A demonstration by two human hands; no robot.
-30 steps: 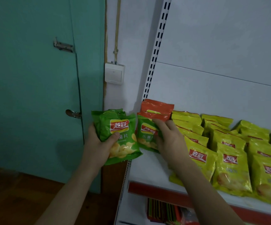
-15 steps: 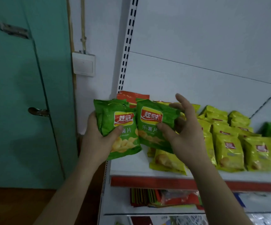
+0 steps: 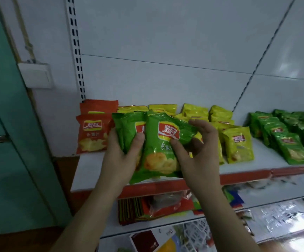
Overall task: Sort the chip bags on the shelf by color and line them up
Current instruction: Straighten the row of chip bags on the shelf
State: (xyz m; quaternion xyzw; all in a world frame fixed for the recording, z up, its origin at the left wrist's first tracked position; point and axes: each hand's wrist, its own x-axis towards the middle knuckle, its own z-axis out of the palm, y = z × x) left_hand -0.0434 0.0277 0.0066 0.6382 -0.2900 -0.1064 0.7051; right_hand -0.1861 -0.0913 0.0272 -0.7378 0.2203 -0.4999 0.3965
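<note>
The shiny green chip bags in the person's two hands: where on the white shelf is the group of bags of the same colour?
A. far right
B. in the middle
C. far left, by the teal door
A: the green chip bags on the shelf lie at its right end, orange bags left, yellow bags in the middle.
</note>
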